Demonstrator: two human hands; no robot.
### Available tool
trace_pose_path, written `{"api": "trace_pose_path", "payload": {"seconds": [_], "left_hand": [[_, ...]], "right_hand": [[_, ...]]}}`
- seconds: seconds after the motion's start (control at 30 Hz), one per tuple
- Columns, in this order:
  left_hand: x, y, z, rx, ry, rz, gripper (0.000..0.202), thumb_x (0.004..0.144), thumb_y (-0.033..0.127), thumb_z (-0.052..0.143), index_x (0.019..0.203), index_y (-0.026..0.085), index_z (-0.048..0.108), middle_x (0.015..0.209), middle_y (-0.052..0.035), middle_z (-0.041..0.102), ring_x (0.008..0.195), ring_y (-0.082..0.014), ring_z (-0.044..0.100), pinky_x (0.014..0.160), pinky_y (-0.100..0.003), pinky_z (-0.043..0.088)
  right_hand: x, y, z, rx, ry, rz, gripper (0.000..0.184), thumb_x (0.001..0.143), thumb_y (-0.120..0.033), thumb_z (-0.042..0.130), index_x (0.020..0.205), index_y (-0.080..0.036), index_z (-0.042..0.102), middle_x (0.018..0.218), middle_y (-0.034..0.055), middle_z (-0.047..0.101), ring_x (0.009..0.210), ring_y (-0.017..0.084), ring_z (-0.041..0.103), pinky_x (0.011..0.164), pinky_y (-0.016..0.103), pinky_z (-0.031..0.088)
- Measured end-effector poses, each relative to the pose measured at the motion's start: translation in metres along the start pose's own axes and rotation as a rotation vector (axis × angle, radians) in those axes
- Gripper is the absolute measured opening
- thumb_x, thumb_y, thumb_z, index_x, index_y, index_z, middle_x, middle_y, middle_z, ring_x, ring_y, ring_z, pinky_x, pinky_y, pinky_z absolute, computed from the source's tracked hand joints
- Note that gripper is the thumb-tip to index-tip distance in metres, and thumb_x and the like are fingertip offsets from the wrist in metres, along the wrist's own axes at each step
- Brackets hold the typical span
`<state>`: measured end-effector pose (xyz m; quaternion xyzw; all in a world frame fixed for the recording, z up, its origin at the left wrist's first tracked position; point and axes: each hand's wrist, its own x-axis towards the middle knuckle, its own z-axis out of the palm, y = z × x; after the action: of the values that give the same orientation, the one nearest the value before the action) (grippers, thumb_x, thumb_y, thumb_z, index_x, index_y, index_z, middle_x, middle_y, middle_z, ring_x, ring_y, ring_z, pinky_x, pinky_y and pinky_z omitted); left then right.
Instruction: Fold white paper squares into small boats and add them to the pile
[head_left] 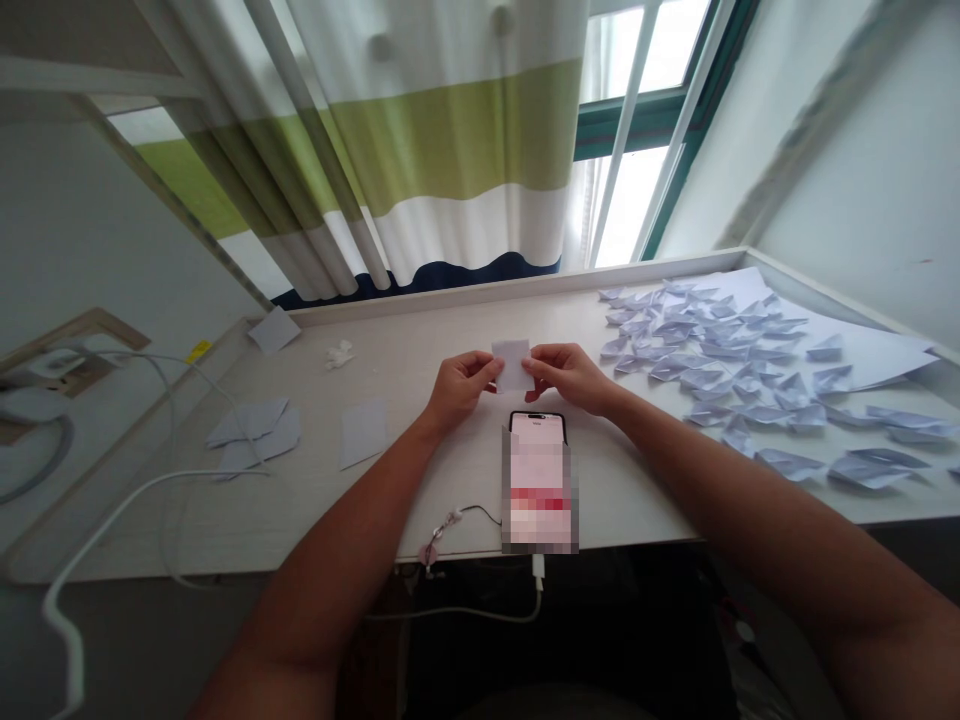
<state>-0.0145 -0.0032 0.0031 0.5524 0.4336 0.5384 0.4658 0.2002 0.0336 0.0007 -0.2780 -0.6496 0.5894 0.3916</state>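
A small white sheet of paper (513, 368) is held upright between my two hands, above the middle of the desk. My left hand (466, 386) pinches its left edge between thumb and fingers. On the opposite edge, my right hand (564, 376) grips the paper the same way. Just below the hands lies a phone (537, 470), its screen lit and partly blurred out, with a charging cable (538, 572) plugged into its lower end. A beaded strap (442, 532) trails from the phone's left side.
Many folded paper pieces (705, 350) cover the right of the white desk (450, 330), some over larger white sheets (862, 340). Loose papers (259, 425), a single sheet (364, 434) and a crumpled bit (340, 354) lie left. White cables (150, 490) cross the left edge. Behind hangs a curtain (465, 130).
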Motion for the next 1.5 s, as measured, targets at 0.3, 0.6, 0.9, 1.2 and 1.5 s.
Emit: {"api": "trace_pose_path", "payload": {"seconds": [0.3,0.6,0.9,1.2,1.5], "left_hand": [[0.0,0.003,0.0,-0.059,0.015,0.014,0.055,0.067,0.053,0.099,0.101,0.017,0.076,0.077,-0.0006,0.078,0.07,-0.0159,0.072,0.067,-0.031,0.062],[0.0,0.003,0.0,-0.089,-0.003,-0.001,0.038,0.067,0.041,0.097,0.091,0.017,0.08,0.074,-0.0002,0.074,0.07,-0.0154,0.069,0.064,-0.03,0.063],[-0.004,0.009,0.001,-0.111,-0.034,-0.027,0.028,0.077,0.043,0.087,0.084,0.015,0.084,0.082,-0.0061,0.078,0.073,-0.0164,0.07,0.067,-0.031,0.061],[-0.005,0.007,0.0,0.05,-0.086,0.065,0.039,0.073,0.038,0.096,0.102,0.017,0.081,0.074,-0.0006,0.073,0.067,-0.014,0.068,0.068,-0.029,0.056],[-0.003,0.009,0.003,-0.087,0.024,0.046,0.053,0.069,0.038,0.099,0.113,0.019,0.076,0.086,-0.0003,0.076,0.08,-0.0143,0.07,0.079,-0.029,0.057]], "right_hand": [[-0.001,-0.003,0.001,0.148,0.035,0.079,0.057,0.073,-0.052,0.101,0.11,-0.017,0.076,0.084,0.0057,0.084,0.066,0.022,0.082,0.069,0.036,0.073],[0.0,-0.004,0.003,0.212,0.071,0.097,0.038,0.075,-0.036,0.098,0.102,-0.017,0.079,0.075,0.004,0.082,0.064,0.022,0.082,0.069,0.037,0.074],[-0.003,-0.01,-0.002,0.241,-0.033,0.133,0.021,0.082,-0.027,0.082,0.098,-0.013,0.081,0.081,0.0091,0.083,0.071,0.024,0.084,0.076,0.039,0.074],[0.0,-0.002,-0.002,0.077,-0.026,0.108,0.049,0.081,-0.054,0.097,0.107,-0.018,0.079,0.078,0.0029,0.079,0.069,0.022,0.083,0.063,0.03,0.07],[0.0,-0.004,-0.001,0.109,-0.045,0.126,0.055,0.074,-0.062,0.099,0.092,-0.017,0.074,0.087,0.0081,0.084,0.084,0.022,0.084,0.073,0.032,0.07]]}}
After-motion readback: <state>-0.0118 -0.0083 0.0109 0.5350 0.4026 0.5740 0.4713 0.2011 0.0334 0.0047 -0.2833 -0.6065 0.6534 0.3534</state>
